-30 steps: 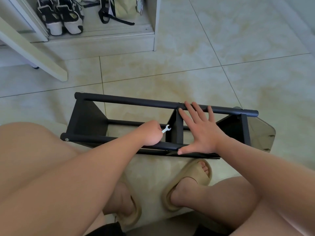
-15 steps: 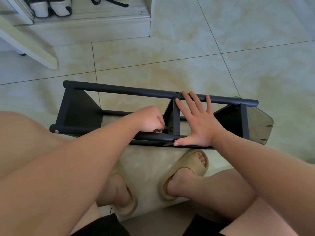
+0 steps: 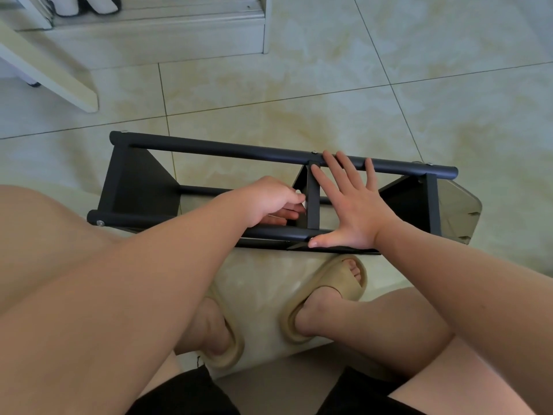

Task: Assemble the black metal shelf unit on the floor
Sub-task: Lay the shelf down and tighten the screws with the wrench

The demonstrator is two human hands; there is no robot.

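The black metal shelf unit point(image 3: 227, 151) lies on its side on the tiled floor in front of me, two long tubes across and three upright panels between them. My right hand point(image 3: 353, 205) lies flat with spread fingers across the far tube and the near tube, just right of the middle panel point(image 3: 312, 202). My left hand point(image 3: 269, 202) reaches inside the frame against the left face of that panel, fingers curled on a small silver wrench point(image 3: 301, 199), of which only a white sliver shows.
My feet in beige slippers point(image 3: 329, 295) stand just in front of the shelf. A white slanted board point(image 3: 51, 70) and a low step with shoes point(image 3: 86, 4) are at the far left. Open tile floor spreads to the right and beyond.
My left hand has dropped from above the near tube into the frame, bringing the wrench against the middle panel so it is mostly hidden. The right hand has stayed pressed on the tubes.
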